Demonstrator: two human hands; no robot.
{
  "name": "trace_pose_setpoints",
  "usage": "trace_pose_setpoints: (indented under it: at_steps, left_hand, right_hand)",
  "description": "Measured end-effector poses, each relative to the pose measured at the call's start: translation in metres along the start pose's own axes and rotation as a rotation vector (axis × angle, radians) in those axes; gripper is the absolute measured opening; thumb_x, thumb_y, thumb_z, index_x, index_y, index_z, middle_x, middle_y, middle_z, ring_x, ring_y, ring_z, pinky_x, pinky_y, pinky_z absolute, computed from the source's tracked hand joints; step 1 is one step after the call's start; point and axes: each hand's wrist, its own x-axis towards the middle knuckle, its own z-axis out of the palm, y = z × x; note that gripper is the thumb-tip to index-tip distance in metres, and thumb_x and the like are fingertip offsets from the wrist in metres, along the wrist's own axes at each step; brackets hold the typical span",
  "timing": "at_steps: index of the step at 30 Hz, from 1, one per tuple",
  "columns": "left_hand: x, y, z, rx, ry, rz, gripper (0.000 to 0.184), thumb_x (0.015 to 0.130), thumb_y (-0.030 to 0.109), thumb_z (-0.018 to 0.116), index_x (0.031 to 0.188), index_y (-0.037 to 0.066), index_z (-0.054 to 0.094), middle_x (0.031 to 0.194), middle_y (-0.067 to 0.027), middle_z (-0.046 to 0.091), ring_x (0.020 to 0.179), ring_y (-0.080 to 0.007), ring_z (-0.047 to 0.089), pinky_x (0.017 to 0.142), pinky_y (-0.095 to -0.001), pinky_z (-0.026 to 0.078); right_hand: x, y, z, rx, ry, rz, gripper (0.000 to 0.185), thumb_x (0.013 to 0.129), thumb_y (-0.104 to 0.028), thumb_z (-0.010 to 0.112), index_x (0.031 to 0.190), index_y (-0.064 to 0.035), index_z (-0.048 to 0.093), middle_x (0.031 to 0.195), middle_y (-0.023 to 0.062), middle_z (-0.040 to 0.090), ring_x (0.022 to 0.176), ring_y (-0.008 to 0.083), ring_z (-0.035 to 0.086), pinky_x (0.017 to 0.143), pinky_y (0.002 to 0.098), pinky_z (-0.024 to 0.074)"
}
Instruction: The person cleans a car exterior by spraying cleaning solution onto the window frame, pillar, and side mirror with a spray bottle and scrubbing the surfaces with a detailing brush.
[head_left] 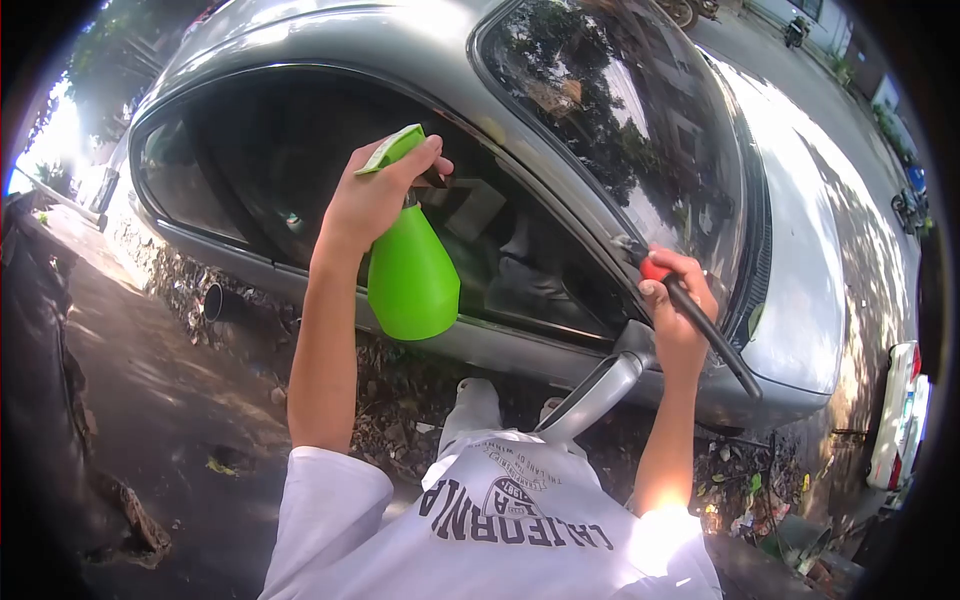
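Observation:
My left hand (pixel 362 205) is wrapped round the neck and trigger head of a bright green spray bottle (pixel 414 275), held upright in front of the dark side window (pixel 310 150) of a silver car (pixel 810 330). My right hand (pixel 682 312) grips a brush (pixel 715 338) with a long black handle and a red collar. Its pale bristle end points at the pillar between the side window and the windshield (pixel 600 110); whether it touches there I cannot tell. Below that hand juts the car's silver side mirror (pixel 600 390).
Leaves and rubble (pixel 395 420) litter the ground along the car. A dark pipe end (pixel 213 302) shows at the left. Beyond the hood, a motorcycle (pixel 910 210) and a white vehicle (pixel 900 415) stand at the right.

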Motion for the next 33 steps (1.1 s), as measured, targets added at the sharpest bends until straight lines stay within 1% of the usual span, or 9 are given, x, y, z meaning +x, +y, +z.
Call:
trace_pose_setpoints:
  at_steps: [2, 4, 10, 15, 19, 22, 24, 27, 33]
  left_hand:
    - [0.008, -0.002, -0.012, -0.054, -0.025, 0.001, 0.028, 0.097, 0.037, 0.061, 0.094, 0.009, 0.065, 0.084, -0.0012, 0.071, 0.077, -0.0094, 0.065, 0.063, -0.0275, 0.044]
    - [0.018, -0.011, -0.024, -0.001, -0.048, 0.002, 0.028, 0.098, 0.036, 0.061, 0.093, 0.009, 0.065, 0.084, -0.0012, 0.071, 0.076, -0.0097, 0.066, 0.063, -0.0272, 0.043]
    - [0.023, -0.006, -0.039, -0.015, -0.089, 0.006, 0.026, 0.098, 0.035, 0.060, 0.092, 0.010, 0.067, 0.086, -0.0001, 0.070, 0.079, -0.0091, 0.066, 0.064, -0.0266, 0.043]
    - [0.015, 0.012, -0.053, -0.074, -0.025, -0.052, 0.028, 0.097, 0.033, 0.062, 0.091, 0.006, 0.068, 0.084, 0.0017, 0.069, 0.077, -0.0057, 0.056, 0.064, -0.0255, 0.044]
    - [0.018, 0.008, -0.062, 0.018, -0.035, 0.023, 0.028, 0.097, 0.034, 0.063, 0.092, 0.007, 0.068, 0.083, 0.0023, 0.068, 0.076, -0.0055, 0.055, 0.062, -0.0257, 0.044]
    - [0.020, 0.015, -0.063, -0.042, -0.033, 0.013, 0.029, 0.096, 0.035, 0.064, 0.091, 0.006, 0.068, 0.082, 0.0023, 0.067, 0.075, -0.0060, 0.055, 0.061, -0.0256, 0.044]
    - [0.018, 0.014, -0.067, 0.009, -0.032, -0.022, 0.029, 0.097, 0.038, 0.060, 0.096, 0.010, 0.066, 0.089, 0.0022, 0.069, 0.087, -0.0072, 0.062, 0.066, -0.0275, 0.043]
    - [0.019, 0.006, -0.079, 0.056, -0.012, -0.054, 0.028, 0.097, 0.038, 0.059, 0.096, 0.010, 0.066, 0.089, 0.0016, 0.069, 0.086, -0.0073, 0.061, 0.066, -0.0271, 0.043]
    - [0.017, 0.007, -0.075, -0.019, -0.095, -0.044, 0.028, 0.097, 0.038, 0.061, 0.097, 0.010, 0.066, 0.088, 0.0015, 0.070, 0.084, -0.0069, 0.057, 0.064, -0.0267, 0.044]
  right_hand:
    - [0.030, -0.035, 0.020, 0.086, 0.005, 0.022, 0.036, 0.087, -0.027, 0.077, 0.109, 0.0000, 0.069, 0.114, 0.0151, 0.068, 0.100, 0.0233, 0.067, 0.085, 0.0328, 0.0531]
    - [0.064, -0.053, 0.040, 0.015, -0.118, -0.270, 0.036, 0.085, -0.024, 0.079, 0.110, -0.0008, 0.069, 0.112, 0.0157, 0.067, 0.097, 0.0271, 0.067, 0.084, 0.0345, 0.0528]
    - [0.169, -0.124, 0.156, -0.010, -0.175, -0.388, 0.026, 0.086, -0.023, 0.076, 0.103, -0.0033, 0.071, 0.082, 0.0141, 0.065, 0.071, 0.0296, 0.065, 0.070, 0.0397, 0.0509]
    - [0.136, -0.108, 0.115, -0.198, -0.164, -0.398, 0.024, 0.088, -0.025, 0.075, 0.101, -0.0050, 0.072, 0.077, 0.0124, 0.063, 0.064, 0.0253, 0.062, 0.061, 0.0371, 0.0500]
    - [0.114, -0.098, 0.099, -0.105, -0.135, -0.336, 0.020, 0.089, -0.023, 0.074, 0.102, -0.0079, 0.074, 0.075, 0.0109, 0.061, 0.064, 0.0228, 0.063, 0.060, 0.0334, 0.0499]
    - [0.184, -0.133, 0.189, -0.005, -0.177, -0.487, 0.018, 0.089, -0.024, 0.072, 0.097, -0.0081, 0.074, 0.078, 0.0146, 0.063, 0.070, 0.0316, 0.065, 0.065, 0.0407, 0.0516]
    - [0.204, -0.143, 0.215, 0.033, -0.195, -0.545, 0.019, 0.088, -0.024, 0.072, 0.095, -0.0074, 0.074, 0.080, 0.0162, 0.063, 0.072, 0.0354, 0.065, 0.068, 0.0438, 0.0518]
    - [0.210, -0.152, 0.198, -0.055, -0.253, -0.642, 0.023, 0.085, -0.026, 0.069, 0.084, -0.0026, 0.072, 0.083, 0.0184, 0.065, 0.076, 0.0400, 0.065, 0.072, 0.0473, 0.0516]
    - [0.176, -0.120, 0.104, -0.216, -0.502, -0.399, 0.015, 0.084, -0.018, 0.072, 0.088, -0.0038, 0.074, 0.078, 0.0102, 0.064, 0.067, 0.0292, 0.066, 0.065, 0.0397, 0.0531]
